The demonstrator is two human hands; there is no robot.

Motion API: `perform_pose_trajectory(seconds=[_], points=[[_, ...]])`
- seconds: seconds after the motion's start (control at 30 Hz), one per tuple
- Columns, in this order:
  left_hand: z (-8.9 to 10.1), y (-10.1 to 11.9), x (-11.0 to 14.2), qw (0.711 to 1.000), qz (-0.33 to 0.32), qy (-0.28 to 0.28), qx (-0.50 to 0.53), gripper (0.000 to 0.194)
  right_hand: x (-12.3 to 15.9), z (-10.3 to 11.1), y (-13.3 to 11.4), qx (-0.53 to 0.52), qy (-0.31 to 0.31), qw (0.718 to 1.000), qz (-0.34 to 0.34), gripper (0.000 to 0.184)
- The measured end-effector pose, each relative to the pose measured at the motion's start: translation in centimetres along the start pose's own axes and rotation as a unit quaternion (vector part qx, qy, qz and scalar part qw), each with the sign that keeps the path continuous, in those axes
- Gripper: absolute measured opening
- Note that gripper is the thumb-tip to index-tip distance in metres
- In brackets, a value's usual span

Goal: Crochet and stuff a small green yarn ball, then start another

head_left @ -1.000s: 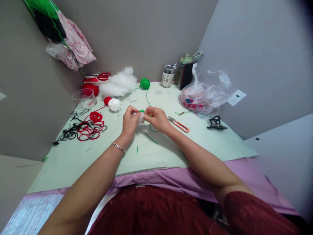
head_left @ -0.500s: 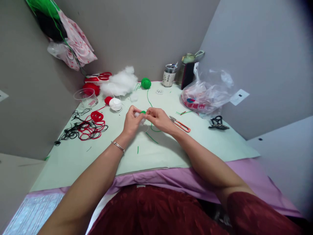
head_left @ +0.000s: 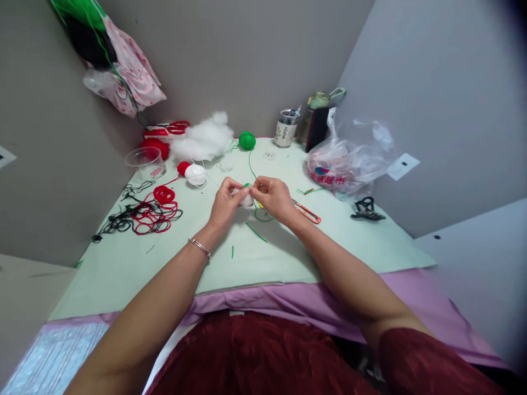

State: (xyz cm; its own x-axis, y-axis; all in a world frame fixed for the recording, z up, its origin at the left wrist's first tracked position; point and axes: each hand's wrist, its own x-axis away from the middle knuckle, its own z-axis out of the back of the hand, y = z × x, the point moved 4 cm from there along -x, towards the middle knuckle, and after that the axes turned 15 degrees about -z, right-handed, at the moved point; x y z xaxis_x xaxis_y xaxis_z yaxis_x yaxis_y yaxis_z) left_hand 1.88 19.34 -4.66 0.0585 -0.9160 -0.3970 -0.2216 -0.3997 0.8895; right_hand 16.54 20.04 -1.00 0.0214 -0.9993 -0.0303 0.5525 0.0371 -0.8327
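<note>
My left hand [head_left: 226, 204] is closed, pinching a small white and green yarn piece [head_left: 246, 199] above the table. Against the same piece my right hand [head_left: 272, 197] presses its thumb and fingertips together. A slim yellow thing [head_left: 260, 204] shows just under the right fingers; most of it is hidden, so its kind cannot be told. White yarn trails from the piece. A green strand runs on the table behind the right hand toward the green yarn ball [head_left: 247, 141]. Orange-handled thread snips [head_left: 308, 212] lie beside my right wrist, their blades partly covered.
White stuffing [head_left: 203, 138], a white yarn ball [head_left: 195, 174] and a clear plastic cup [head_left: 146, 163] stand at back left. Tangled red and black yarn [head_left: 142, 214] lies left. A plastic bag [head_left: 346, 159], pen tin [head_left: 286, 129] and black claw clip [head_left: 368, 209] are right.
Both hands have shifted slightly right with the yarn piece, and more of its white part shows. The yellow thing has come into sight, and my right hand covers more of the snips.
</note>
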Motion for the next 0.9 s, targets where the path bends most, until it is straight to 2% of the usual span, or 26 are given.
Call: perform_pose_trajectory(seconds=[0.07,0.17,0.3,0.4,0.53,0.63,0.67,0.73,0.83,0.9], points=[[0.0,0.0,-0.1,1.0,0.007,-0.011,0.002,0.04,0.1,0.2,-0.1,-0.003,-0.016,1.0,0.01,0.024],[0.4,-0.2,-0.4,1.0,0.012,-0.011,-0.015,0.037,0.5,0.3,-0.7,-0.006,-0.049,0.998,0.035,0.02],[1.0,-0.2,-0.8,0.996,-0.02,0.025,-0.08,0.025,1.3,-0.4,-1.2,-0.003,-0.081,0.995,0.057,0.015],[1.2,0.1,-0.8,0.988,-0.058,0.063,-0.128,0.025,1.5,-1.1,-1.2,-0.004,-0.094,0.993,0.067,0.015],[1.3,0.3,-0.6,0.984,-0.075,0.081,-0.139,0.023,1.2,-0.9,-1.0,-0.005,-0.076,0.994,0.076,0.016],[1.1,0.0,-0.5,0.989,-0.064,0.073,-0.114,0.025,1.0,0.1,-1.3,-0.017,-0.016,0.992,0.123,0.016],[1.0,-0.1,-0.5,0.991,-0.059,0.066,-0.103,0.026,1.0,0.5,-1.5,-0.038,-0.008,0.989,0.145,0.017],[0.7,-0.4,-0.4,0.994,-0.049,0.048,-0.083,0.029,1.0,0.7,-1.7,-0.118,-0.045,0.979,0.162,0.023],[0.3,-0.4,-0.3,0.996,-0.05,0.033,-0.066,0.032,0.5,0.4,-1.2,-0.258,-0.138,0.951,0.096,0.029],[0.3,-0.2,-0.3,0.996,-0.058,0.039,-0.064,0.031,0.0,0.4,-0.7,-0.289,-0.121,0.948,0.052,0.029]])
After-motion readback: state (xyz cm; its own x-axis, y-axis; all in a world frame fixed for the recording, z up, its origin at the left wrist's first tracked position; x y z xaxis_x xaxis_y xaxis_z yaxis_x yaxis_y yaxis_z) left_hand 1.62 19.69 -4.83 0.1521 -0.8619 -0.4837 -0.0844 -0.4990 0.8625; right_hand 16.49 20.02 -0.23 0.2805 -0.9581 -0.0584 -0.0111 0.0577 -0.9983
